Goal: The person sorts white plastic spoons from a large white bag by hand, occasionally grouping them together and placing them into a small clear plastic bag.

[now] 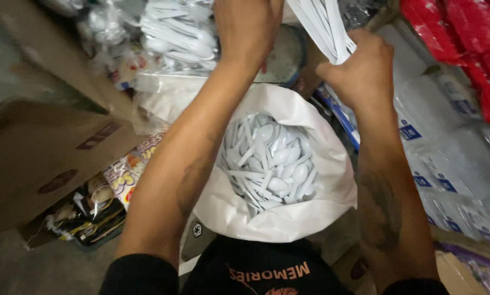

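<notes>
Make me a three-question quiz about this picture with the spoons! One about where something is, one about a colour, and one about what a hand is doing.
1. Where is the open bag of loose spoons?
A. Between the person's two arms
B. On top of the cardboard box
C. Under the red packages

2. What colour are the spoons in the bag?
A. Red
B. White
C. Black

3. What is the right hand doing?
A. Resting flat and empty
B. Gripping a bunch of white plastic cutlery
C. Holding a cardboard flap

Answers:
1 A, the white bag sits between both forearms.
2 B, the spoons inside are all white.
3 B, the right hand is closed around a bunch of white cutlery; the left hand reaches towards the top edge, and what it holds cannot be seen.
</notes>
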